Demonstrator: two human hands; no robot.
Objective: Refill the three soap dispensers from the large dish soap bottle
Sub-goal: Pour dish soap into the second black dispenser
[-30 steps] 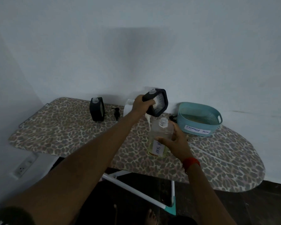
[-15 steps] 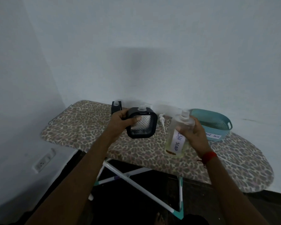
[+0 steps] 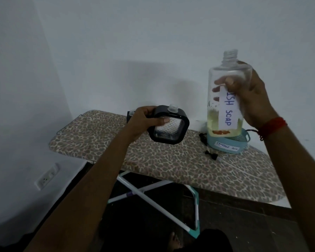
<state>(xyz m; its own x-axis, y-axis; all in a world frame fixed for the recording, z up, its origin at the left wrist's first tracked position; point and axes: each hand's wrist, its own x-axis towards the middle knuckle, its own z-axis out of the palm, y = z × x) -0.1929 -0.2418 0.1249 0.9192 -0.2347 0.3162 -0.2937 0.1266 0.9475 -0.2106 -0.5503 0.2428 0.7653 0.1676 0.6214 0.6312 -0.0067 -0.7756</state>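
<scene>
We've got the left grip (image 3: 144,122) clamped on the dispenser (image 3: 168,130), right grip (image 3: 253,99) round the uncapped dish soap bottle (image 3: 228,113), both above the ironing board (image 3: 171,160). Tiny neck: tip fast and soap spills.

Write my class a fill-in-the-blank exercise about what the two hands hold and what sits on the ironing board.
The left hand holds a soap dispenser with a ____ frame.
The right hand holds the dish soap bottle with its open neck pointing ____.
The basket on the ironing board is labelled "storage ____".
Missing words: black; up; box.
</scene>
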